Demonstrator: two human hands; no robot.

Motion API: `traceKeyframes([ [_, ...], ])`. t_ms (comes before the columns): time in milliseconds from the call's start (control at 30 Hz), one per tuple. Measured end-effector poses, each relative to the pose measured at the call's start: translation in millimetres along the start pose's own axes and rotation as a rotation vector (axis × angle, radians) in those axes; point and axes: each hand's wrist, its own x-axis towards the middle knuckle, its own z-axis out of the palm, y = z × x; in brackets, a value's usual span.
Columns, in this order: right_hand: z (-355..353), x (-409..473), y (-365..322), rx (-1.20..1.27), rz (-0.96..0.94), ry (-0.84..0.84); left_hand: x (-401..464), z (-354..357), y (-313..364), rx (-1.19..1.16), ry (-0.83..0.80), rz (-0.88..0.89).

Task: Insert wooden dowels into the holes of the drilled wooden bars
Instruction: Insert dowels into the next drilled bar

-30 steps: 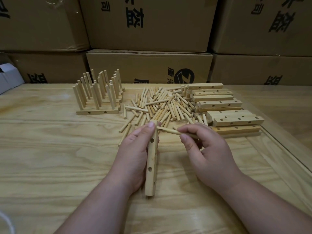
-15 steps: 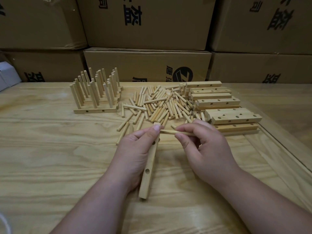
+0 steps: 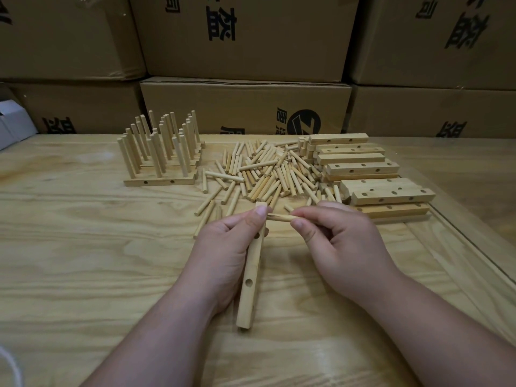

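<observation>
My left hand [image 3: 223, 255] grips a drilled wooden bar [image 3: 250, 286] that lies lengthwise on the table, its near end toward me, holes facing right. My right hand [image 3: 337, 241] pinches a wooden dowel [image 3: 280, 217] held level, its left tip touching the bar's far end by my left thumb. A loose heap of dowels [image 3: 268, 174] lies just beyond both hands. Bare drilled bars [image 3: 363, 169] are stacked at the right of the heap. Finished bars with upright dowels [image 3: 160, 152] stand at the left.
The wooden table [image 3: 83, 247] has a raised edge strip [image 3: 474, 247] running along the right. Stacked cardboard boxes [image 3: 245, 107] wall off the back. A white box corner [image 3: 14, 124] sits at the far left, and a white cord [image 3: 11, 367] at the bottom left.
The bar has tilted slightly, its near end swinging left. My right hand has brought the dowel leftward until its tip meets the bar's far end at my left thumb.
</observation>
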Motion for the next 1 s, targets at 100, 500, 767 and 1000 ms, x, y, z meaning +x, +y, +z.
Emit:
traceKeyframes([
  [100,-1.4,4.0,-0.7,0.013,0.026,-0.036,0.9,-0.3,-1.3,-0.018,0.005,-0.007],
  [500,-2.6,10.3,-0.1,0.286,0.341,-0.143,7.2,-5.3,-8.2,0.109,0.039,0.019],
  [767,-4.8,11.1,0.9,0.381,0.523,-0.175,7.2,-3.6,-9.5,0.126,0.025,0.063],
  [1000,2.8,6.9,-2.5,0.353,0.408,-0.056,4.2,-1.9,-6.4,0.127,0.019,0.06],
])
